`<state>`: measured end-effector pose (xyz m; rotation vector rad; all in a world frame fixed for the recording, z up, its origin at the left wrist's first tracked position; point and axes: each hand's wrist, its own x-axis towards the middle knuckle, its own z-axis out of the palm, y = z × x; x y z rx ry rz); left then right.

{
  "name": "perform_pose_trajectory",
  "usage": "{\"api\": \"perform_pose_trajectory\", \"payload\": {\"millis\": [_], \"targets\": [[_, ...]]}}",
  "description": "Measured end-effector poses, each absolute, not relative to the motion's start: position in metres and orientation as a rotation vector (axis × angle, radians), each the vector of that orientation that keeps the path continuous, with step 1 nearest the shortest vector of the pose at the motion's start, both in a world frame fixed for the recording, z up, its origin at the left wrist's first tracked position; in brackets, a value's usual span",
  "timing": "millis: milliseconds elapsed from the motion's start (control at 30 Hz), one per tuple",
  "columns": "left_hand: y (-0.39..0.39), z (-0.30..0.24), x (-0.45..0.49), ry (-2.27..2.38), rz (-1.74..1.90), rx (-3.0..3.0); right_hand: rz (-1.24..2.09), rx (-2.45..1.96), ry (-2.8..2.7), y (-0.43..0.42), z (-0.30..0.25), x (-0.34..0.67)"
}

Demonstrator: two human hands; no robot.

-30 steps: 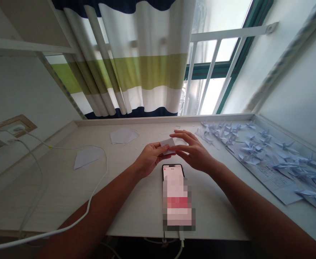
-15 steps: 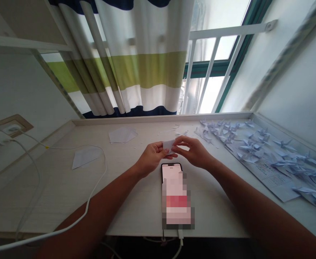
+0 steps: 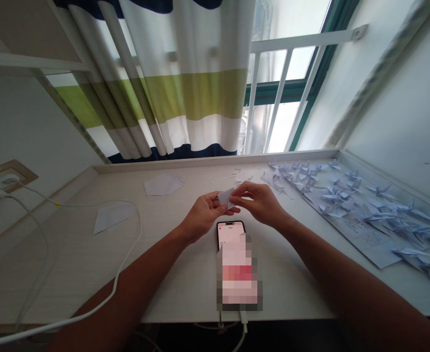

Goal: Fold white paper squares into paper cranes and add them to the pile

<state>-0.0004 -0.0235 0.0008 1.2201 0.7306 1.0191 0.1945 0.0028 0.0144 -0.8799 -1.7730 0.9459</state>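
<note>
A small folded piece of white paper (image 3: 225, 196) is held up over the desk, just beyond the phone. My left hand (image 3: 206, 209) grips its left and lower side, thumb in front and fingers behind. With thumb and forefinger my right hand (image 3: 256, 199) pinches the paper's right edge. Part of the paper is hidden behind the fingers. Below the hands a phone (image 3: 231, 237) lies with its screen lit, most of it blurred out, and a white cable (image 3: 243, 315) is plugged into its near end.
Many folded paper cranes (image 3: 335, 195) cover a printed sheet (image 3: 365, 239) on the right. Flat white papers (image 3: 163, 185) lie at the back left, another sheet (image 3: 114, 216) nearer. Paper scraps (image 3: 273, 182) are scattered at the back. A white cord (image 3: 140, 222) loops across the left side, over my left forearm.
The folded paper has tilted, and my right fingers have shifted slightly along its edge. Both hands still hold it. The whole view has shifted a little.
</note>
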Motion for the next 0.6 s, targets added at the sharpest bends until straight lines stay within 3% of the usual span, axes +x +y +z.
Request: {"api": "perform_pose_trajectory", "payload": {"millis": [600], "targets": [[-0.0241,-0.0036,-0.0031,0.845,0.952,1.100,1.086,-0.905,-1.626,0.0036,0.0101,0.1904]]}}
